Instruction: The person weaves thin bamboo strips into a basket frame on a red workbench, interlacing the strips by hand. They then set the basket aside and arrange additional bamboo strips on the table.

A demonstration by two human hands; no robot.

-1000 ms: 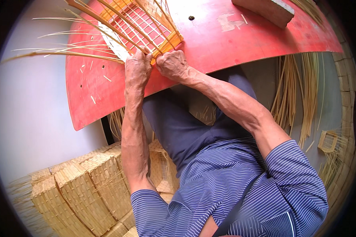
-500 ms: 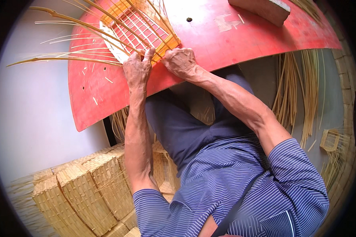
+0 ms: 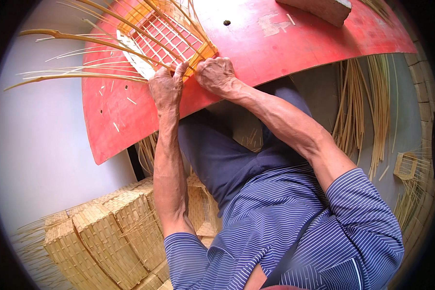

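Note:
A half-woven bamboo basket [image 3: 166, 36] lies on the red board, its open lattice base showing and long loose strips fanning out to the left and top. My left hand [image 3: 166, 88] is closed on its near rim, thumb raised against the strips. Beside it my right hand [image 3: 216, 75] is curled in a fist-like grip at the basket's near right corner. The fingertips of both hands are hidden behind the knuckles and the rim. Thick bamboo strips [image 3: 106, 44] run from the rim out past my left hand.
The red board [image 3: 295, 53] has a curved, bent-looking outline, with a brick-like block [image 3: 319, 9] at its far right. Bundles of bamboo strips [image 3: 350, 106] stand beneath it on the right. Stacked woven baskets [image 3: 101, 237] stand at lower left, and a small lattice piece [image 3: 406, 166] lies far right.
The whole view has shifted slightly. Both hands keep their grip on the basket's near rim, and the basket stays in nearly the same place on the board.

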